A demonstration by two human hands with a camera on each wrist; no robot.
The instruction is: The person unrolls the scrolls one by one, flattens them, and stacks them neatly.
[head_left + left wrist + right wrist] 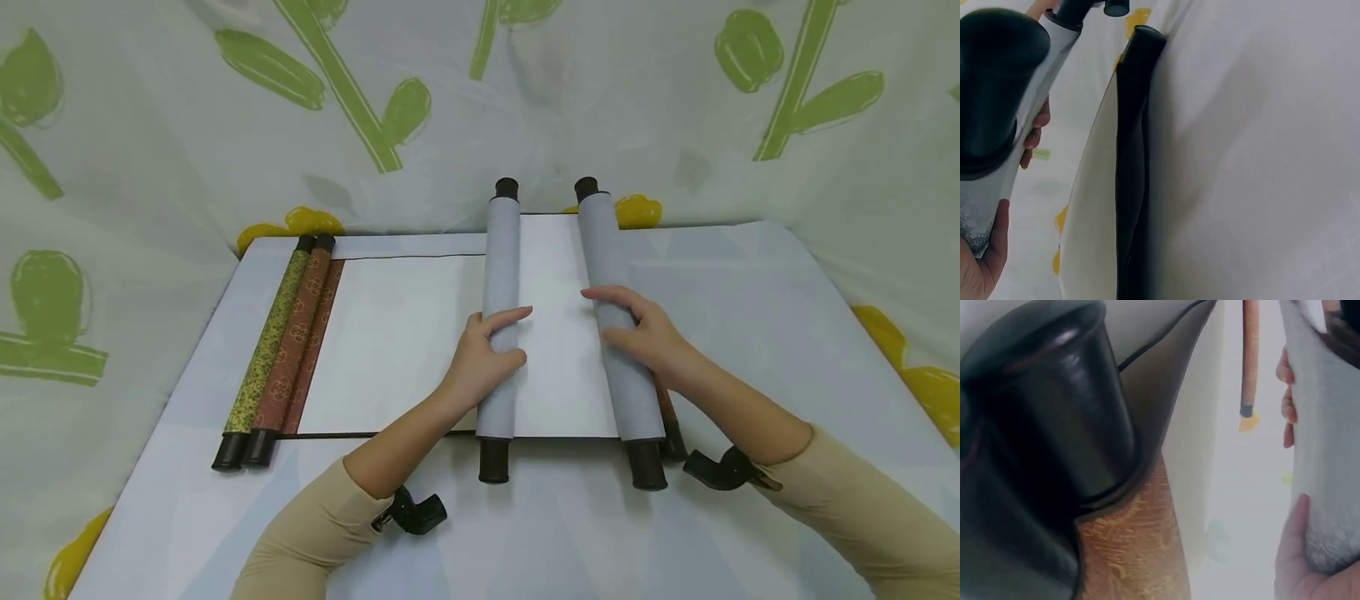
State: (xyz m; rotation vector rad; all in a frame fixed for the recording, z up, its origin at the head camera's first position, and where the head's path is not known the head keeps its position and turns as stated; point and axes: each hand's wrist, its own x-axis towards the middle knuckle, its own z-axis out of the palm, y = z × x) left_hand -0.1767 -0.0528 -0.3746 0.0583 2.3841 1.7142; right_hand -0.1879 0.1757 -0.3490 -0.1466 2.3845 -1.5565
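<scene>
A grey-backed scroll lies partly unrolled, its white sheet (558,333) stretched between two rolls with black end knobs. My left hand (483,354) grips the left roll (502,250), thumb and fingers reaching over its right side. Round the right roll (603,242), my right hand (641,333) curls with the fingertips on its inner side. That roll leans slightly, its near end pointing right. A brown patterned roll (666,408) shows from under it, mostly hidden; the right wrist view shows its gold-brown brocade (1135,550) beside a large black knob (1054,406).
Left of the grey scroll, another white sheet (405,342) lies flat on the table (570,542). At its left side rest a reddish-brown roll (292,342) and a yellow-green patterned roll (268,342), side by side. A leaf-patterned curtain (585,108) stands behind the table.
</scene>
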